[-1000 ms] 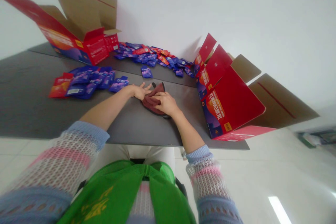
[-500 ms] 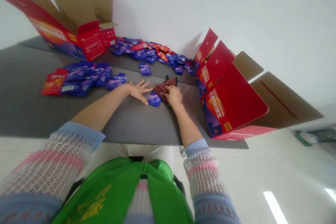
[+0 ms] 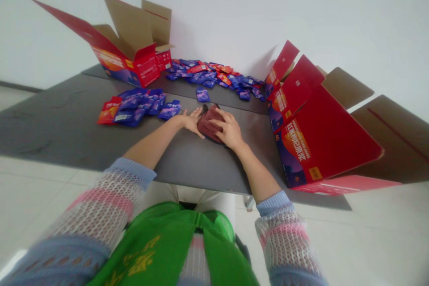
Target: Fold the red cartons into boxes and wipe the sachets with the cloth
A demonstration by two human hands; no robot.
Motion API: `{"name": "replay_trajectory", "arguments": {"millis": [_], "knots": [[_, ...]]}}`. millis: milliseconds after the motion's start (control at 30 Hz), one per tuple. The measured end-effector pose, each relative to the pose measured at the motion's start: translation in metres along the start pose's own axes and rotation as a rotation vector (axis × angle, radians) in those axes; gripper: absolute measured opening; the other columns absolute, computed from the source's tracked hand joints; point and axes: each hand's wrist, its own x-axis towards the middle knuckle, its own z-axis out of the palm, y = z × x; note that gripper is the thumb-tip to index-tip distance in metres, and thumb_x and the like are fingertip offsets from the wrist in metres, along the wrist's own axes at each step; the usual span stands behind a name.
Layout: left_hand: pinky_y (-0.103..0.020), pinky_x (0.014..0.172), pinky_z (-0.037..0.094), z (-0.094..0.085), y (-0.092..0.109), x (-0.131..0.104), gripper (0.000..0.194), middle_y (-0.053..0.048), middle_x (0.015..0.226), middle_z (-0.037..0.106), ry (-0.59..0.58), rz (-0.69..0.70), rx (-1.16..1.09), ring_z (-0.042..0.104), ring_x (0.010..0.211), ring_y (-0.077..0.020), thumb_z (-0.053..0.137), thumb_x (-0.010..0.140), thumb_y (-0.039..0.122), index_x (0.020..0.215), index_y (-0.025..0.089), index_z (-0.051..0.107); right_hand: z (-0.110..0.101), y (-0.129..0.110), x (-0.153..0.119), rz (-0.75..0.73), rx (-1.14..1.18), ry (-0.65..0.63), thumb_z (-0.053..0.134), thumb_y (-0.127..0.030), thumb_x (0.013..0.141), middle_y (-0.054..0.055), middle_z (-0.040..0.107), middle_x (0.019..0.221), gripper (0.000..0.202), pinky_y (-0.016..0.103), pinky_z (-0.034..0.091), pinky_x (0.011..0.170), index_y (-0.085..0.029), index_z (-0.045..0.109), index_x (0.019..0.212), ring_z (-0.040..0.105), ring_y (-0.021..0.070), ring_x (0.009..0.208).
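Note:
A maroon cloth (image 3: 208, 126) with dark edging lies on the grey table between my hands. My right hand (image 3: 231, 132) rests over it with the fingers spread. My left hand (image 3: 192, 123) is at the cloth's left edge, its fingers stretched out and the thumb pointing towards me. Beyond the hands lies a single purple sachet (image 3: 203, 94). Another purple sachet (image 3: 170, 110) sits just left of my left hand, beside an overlapping group of purple sachets (image 3: 134, 103) with an orange-red sachet (image 3: 109, 111) at its left end. What lies under the cloth is hidden.
Along the wall runs a long heap of purple and red sachets (image 3: 209, 76). An open red carton (image 3: 145, 66) stands at the back left. Larger open red cartons (image 3: 318, 129) stand on the right, flaps spread wide. The grey table (image 3: 60, 120) has its front edge near my body.
The cloth now covers the spot where a purple sachet showed between my hands. My right hand has gone from gripping the bunched cloth to spread fingers. The camera view has shifted.

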Motion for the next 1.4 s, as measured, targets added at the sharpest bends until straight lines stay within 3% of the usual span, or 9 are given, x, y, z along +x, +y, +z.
{"name": "replay_trajectory", "arguments": {"millis": [200, 300, 433, 633, 800, 900, 1067, 1267, 1400], "knots": [[-0.064, 0.115, -0.006, -0.001, -0.006, 0.003, 0.122, -0.013, 0.165, -0.018, -0.052, 0.03, 0.022, -0.013, 0.151, -0.042, 0.064, 0.065, 0.081, 0.161, 0.024, 0.013, 0.008, 0.004, 0.006, 0.12, -0.035, -0.127, 0.056, -0.026, 0.091, 0.001, 0.057, 0.143, 0.046, 0.049, 0.047, 0.097, -0.035, 0.058, 0.136, 0.049, 0.0275, 0.122], [-0.067, 0.113, -0.006, -0.004, -0.008, 0.005, 0.113, -0.01, 0.165, -0.02, -0.081, 0.037, 0.022, -0.016, 0.15, -0.0415, 0.06, 0.067, 0.082, 0.159, 0.031, 0.02, 0.008, 0.014, 0.008, 0.263, -0.068, -0.105, 0.055, -0.025, 0.092, 0.003, 0.058, 0.142, 0.046, 0.049, 0.048, 0.096, -0.033, 0.057, 0.137, 0.047, 0.0287, 0.124], [-0.07, 0.112, -0.005, -0.007, -0.007, 0.002, 0.106, -0.006, 0.165, -0.02, -0.084, 0.057, 0.009, -0.02, 0.149, -0.0391, 0.06, 0.069, 0.079, 0.158, 0.042, 0.015, 0.005, 0.029, 0.005, 0.373, -0.052, -0.019, 0.052, -0.023, 0.092, 0.004, 0.06, 0.139, 0.044, 0.045, 0.045, 0.099, -0.031, 0.059, 0.135, 0.048, 0.0283, 0.123], [-0.071, 0.112, -0.004, -0.011, 0.001, -0.008, 0.106, -0.007, 0.166, -0.016, -0.072, 0.07, 0.006, -0.018, 0.15, -0.0409, 0.06, 0.072, 0.077, 0.159, 0.039, 0.012, -0.012, 0.018, 0.001, 0.205, -0.022, 0.173, 0.034, -0.029, 0.1, 0.009, 0.054, 0.146, 0.048, 0.037, 0.039, 0.106, -0.021, 0.049, 0.146, 0.047, 0.0244, 0.13], [-0.064, 0.116, -0.005, -0.003, 0.001, -0.006, 0.118, -0.012, 0.164, -0.019, -0.039, 0.003, 0.043, -0.014, 0.152, -0.0383, 0.06, 0.072, 0.077, 0.161, 0.022, 0.007, -0.008, -0.017, -0.002, 0.087, -0.069, -0.092, 0.047, -0.022, 0.094, 0.001, 0.061, 0.135, 0.045, 0.042, 0.041, 0.099, -0.036, 0.059, 0.134, 0.05, 0.0251, 0.121], [-0.064, 0.116, -0.004, 0.001, -0.002, -0.001, 0.12, -0.012, 0.164, -0.019, -0.027, -0.002, 0.044, -0.012, 0.152, -0.037, 0.061, 0.071, 0.077, 0.161, 0.021, 0.005, 0.001, -0.022, -0.001, 0.106, -0.082, -0.146, 0.048, -0.022, 0.092, 0.002, 0.063, 0.131, 0.044, 0.046, 0.042, 0.096, -0.037, 0.061, 0.132, 0.049, 0.0262, 0.12], [-0.067, 0.114, -0.006, -0.002, -0.003, 0.0, 0.115, -0.013, 0.164, -0.019, -0.034, 0.035, -0.001, -0.015, 0.151, -0.0393, 0.06, 0.067, 0.083, 0.16, 0.028, 0.018, 0.004, -0.006, 0.003, 0.235, -0.112, -0.082, 0.049, -0.02, 0.09, 0.003, 0.062, 0.133, 0.049, 0.049, 0.043, 0.097, -0.036, 0.058, 0.135, 0.049, 0.0277, 0.12], [-0.071, 0.111, -0.004, -0.009, 0.0, -0.007, 0.106, -0.011, 0.166, -0.013, -0.053, 0.068, -0.034, -0.016, 0.15, -0.0406, 0.058, 0.068, 0.083, 0.157, 0.04, 0.021, -0.001, 0.02, 0.001, 0.424, -0.155, 0.008, 0.049, -0.017, 0.089, 0.003, 0.064, 0.132, 0.049, 0.046, 0.044, 0.096, -0.035, 0.061, 0.133, 0.05, 0.0274, 0.12], [-0.071, 0.111, -0.002, -0.009, 0.0, -0.007, 0.103, -0.01, 0.166, -0.011, -0.038, 0.073, -0.025, -0.015, 0.15, -0.0404, 0.058, 0.07, 0.082, 0.156, 0.042, 0.018, -0.005, 0.023, -0.001, 0.435, -0.083, 0.084, 0.05, -0.015, 0.088, 0.001, 0.064, 0.134, 0.05, 0.038, 0.044, 0.099, -0.032, 0.061, 0.134, 0.053, 0.0234, 0.119]]}}
